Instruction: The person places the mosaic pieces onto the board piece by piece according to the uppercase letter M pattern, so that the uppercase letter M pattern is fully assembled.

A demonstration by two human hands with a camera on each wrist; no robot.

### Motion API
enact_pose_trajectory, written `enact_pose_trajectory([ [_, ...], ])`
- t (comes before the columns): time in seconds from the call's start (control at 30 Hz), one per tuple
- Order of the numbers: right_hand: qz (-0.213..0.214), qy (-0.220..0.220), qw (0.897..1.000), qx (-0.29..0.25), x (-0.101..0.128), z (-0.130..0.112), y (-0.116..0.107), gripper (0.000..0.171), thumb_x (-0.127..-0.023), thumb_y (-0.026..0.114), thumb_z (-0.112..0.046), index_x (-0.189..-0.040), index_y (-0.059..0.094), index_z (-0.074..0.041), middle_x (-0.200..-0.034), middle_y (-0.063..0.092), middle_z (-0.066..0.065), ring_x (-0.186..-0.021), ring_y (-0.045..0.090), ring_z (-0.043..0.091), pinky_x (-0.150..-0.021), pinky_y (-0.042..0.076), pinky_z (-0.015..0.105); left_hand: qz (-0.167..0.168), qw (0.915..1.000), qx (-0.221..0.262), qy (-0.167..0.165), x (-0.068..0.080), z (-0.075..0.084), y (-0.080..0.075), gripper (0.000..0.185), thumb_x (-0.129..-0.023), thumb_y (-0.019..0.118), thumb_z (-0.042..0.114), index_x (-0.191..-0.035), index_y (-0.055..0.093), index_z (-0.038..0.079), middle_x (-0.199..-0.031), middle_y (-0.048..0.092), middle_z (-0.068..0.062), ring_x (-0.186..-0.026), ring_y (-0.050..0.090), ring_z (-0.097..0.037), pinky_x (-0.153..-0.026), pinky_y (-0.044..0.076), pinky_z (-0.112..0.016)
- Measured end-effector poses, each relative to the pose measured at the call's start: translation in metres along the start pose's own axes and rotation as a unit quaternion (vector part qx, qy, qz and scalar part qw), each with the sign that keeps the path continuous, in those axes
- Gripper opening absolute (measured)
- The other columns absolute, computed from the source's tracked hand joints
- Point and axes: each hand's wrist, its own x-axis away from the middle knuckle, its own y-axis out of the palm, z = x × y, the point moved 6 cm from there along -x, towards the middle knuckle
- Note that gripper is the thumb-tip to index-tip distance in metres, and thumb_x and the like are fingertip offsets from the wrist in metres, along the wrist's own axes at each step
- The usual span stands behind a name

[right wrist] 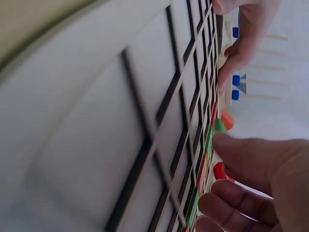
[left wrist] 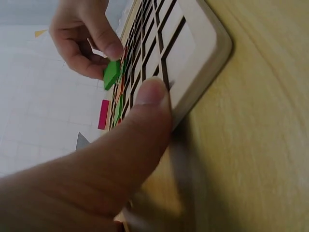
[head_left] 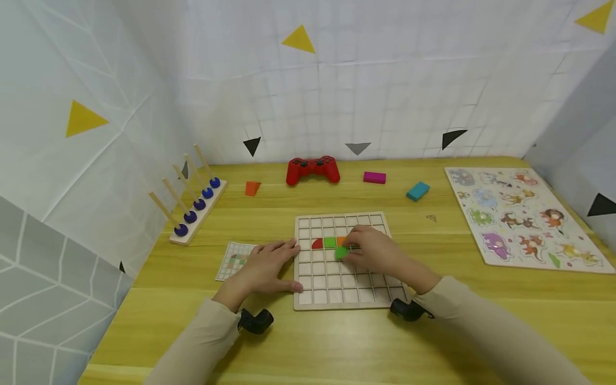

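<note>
A wooden grid board (head_left: 320,283) lies flat on the table between the hands. My left hand (head_left: 267,267) rests at its left side, fingers extended; the left wrist view shows its thumb (left wrist: 140,116) on the board's rim. My right hand (head_left: 377,254) reaches over the grid and pinches a green tile (head_left: 341,253) between thumb and fingers, tilted in the left wrist view. Just behind that tile, a red quarter-round tile (head_left: 317,244), a green square tile (head_left: 329,242) and a partly covered orange tile (head_left: 341,240) sit in one row of cells.
A pattern card (head_left: 226,270) lies partly beneath my left hand. A peg rack (head_left: 204,211) stands at left. Along the back are an orange block (head_left: 252,188), red game controller (head_left: 313,169), magenta block (head_left: 374,177) and blue block (head_left: 417,191). An animal puzzle board (head_left: 500,216) lies at right.
</note>
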Motion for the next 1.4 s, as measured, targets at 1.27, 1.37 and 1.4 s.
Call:
enact_pose_trajectory([
  [1.27, -0.029, -0.011, 0.999, -0.031, -0.033, -0.03, 0.019, 0.017, -0.085, 0.078, -0.022, -0.097, 0.078, -0.011, -0.089, 0.069, 0.0, -0.079, 0.057, 0.01, -0.067, 0.047, 0.025, -0.002, 1.0, -0.005, -0.006, 0.0, 0.0, 0.0, 0.091, -0.081, 0.067, 0.065, -0.155, 0.034, 0.021, -0.165, 0.024, 0.0, -0.151, 0.024, -0.03, -0.114, 0.022, -0.063],
  [1.37, -0.028, -0.01, 0.999, -0.03, -0.033, -0.03, 0.021, 0.016, -0.085, 0.078, -0.022, -0.096, 0.078, -0.011, -0.089, 0.069, -0.001, -0.079, 0.057, 0.01, -0.068, 0.048, 0.024, -0.002, 1.0, -0.005, -0.006, 0.001, 0.0, 0.0, 0.091, -0.081, 0.066, 0.065, -0.155, 0.034, 0.021, -0.165, 0.023, 0.0, -0.151, 0.024, -0.03, -0.115, 0.022, -0.063],
  [1.4, -0.029, -0.01, 0.999, -0.03, -0.034, -0.03, 0.021, 0.016, -0.085, 0.078, -0.022, -0.096, 0.078, -0.011, -0.089, 0.069, -0.001, -0.079, 0.057, 0.01, -0.068, 0.048, 0.024, -0.002, 1.0, -0.003, -0.007, 0.001, 0.0, 0.001, 0.091, -0.082, 0.067, 0.065, -0.155, 0.034, 0.021, -0.165, 0.023, 0.0, -0.151, 0.024, -0.03, -0.115, 0.022, -0.063],
])
